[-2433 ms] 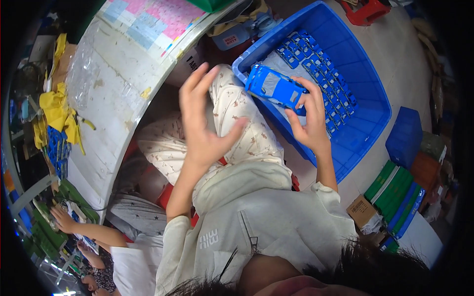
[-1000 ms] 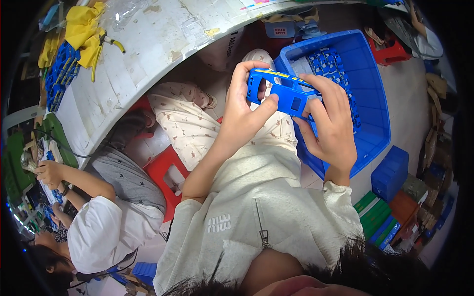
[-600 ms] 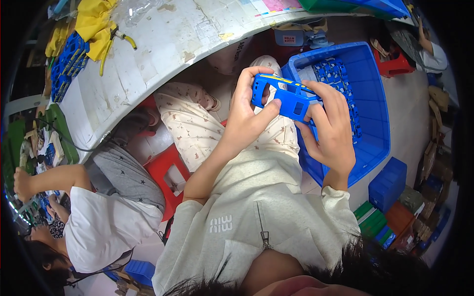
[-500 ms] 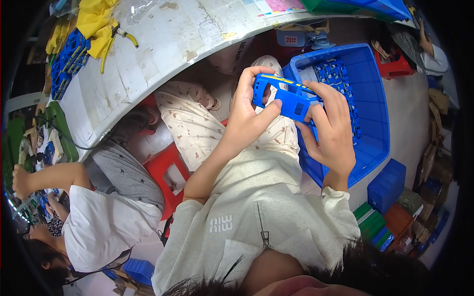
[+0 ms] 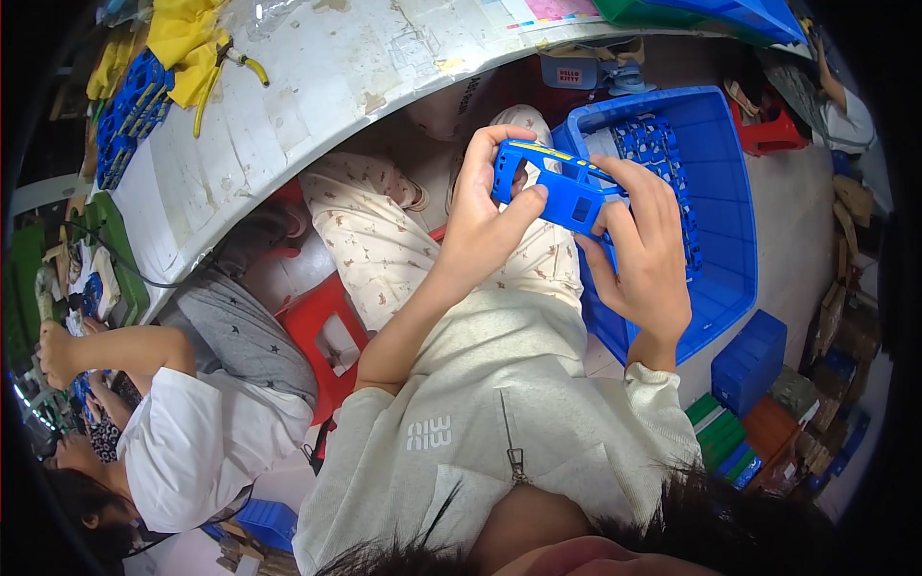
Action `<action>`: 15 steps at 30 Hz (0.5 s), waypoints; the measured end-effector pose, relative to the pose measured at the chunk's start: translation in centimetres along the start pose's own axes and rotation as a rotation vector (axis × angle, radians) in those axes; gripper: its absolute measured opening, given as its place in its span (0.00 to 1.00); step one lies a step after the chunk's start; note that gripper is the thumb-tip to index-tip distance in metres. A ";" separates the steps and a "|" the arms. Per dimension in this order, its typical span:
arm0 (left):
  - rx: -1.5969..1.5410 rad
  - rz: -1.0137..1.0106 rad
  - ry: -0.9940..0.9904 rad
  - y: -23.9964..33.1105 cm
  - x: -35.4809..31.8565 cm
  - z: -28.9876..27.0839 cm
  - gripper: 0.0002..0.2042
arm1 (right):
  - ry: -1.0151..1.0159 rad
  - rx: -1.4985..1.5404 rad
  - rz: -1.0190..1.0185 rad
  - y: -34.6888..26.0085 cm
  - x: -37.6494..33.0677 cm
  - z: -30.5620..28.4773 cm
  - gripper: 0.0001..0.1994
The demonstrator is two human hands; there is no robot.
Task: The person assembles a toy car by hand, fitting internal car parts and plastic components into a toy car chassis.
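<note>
Above my lap I hold a blue plastic toy vehicle shell (image 5: 565, 199) with cut-out windows and yellow trim along its upper edge. My left hand (image 5: 488, 228) is closed round its left end, thumb on the near side and fingers over the top. Its right end is gripped by my right hand (image 5: 642, 252), with the fingers bent at the edge. Just right of and beyond the shell stands a large blue bin (image 5: 720, 274), with several blue-and-white plastic parts (image 5: 658, 144) in it.
A white worktable (image 5: 317, 72) curves across the far left, bearing yellow-handled pliers (image 5: 252, 67), yellow sheets (image 5: 184, 43) and stacked blue parts (image 5: 134, 110). At left a co-worker in a white shirt (image 5: 206, 437) sits near a red stool (image 5: 322, 331). Blue crates (image 5: 751, 360) stand at lower right.
The shell and both my hands stay almost in place; my left thumb shifts very slightly on the shell. The co-worker's arm at left has moved a little.
</note>
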State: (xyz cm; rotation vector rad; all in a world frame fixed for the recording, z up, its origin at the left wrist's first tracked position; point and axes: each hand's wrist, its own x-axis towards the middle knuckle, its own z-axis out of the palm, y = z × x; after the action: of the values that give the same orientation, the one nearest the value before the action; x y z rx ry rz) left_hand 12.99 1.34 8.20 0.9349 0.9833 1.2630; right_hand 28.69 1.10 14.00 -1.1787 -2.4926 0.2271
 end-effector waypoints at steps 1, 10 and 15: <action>-0.009 -0.008 -0.001 0.2 0.0 0.0 0.20 | 0.000 0.000 0.001 0.0 0.0 0.0 0.13; -0.060 -0.011 -0.027 0.3 0.0 -0.2 0.19 | -0.002 0.010 0.007 0.1 0.0 -0.1 0.14; -0.107 -0.052 -0.019 -0.1 0.1 0.1 0.19 | 0.015 -0.022 0.001 0.0 -0.1 0.1 0.15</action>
State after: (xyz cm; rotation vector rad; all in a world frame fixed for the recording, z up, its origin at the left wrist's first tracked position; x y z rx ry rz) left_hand 13.12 1.43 8.16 0.8320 0.9111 1.2484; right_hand 28.69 0.96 13.87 -1.1865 -2.4875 0.1914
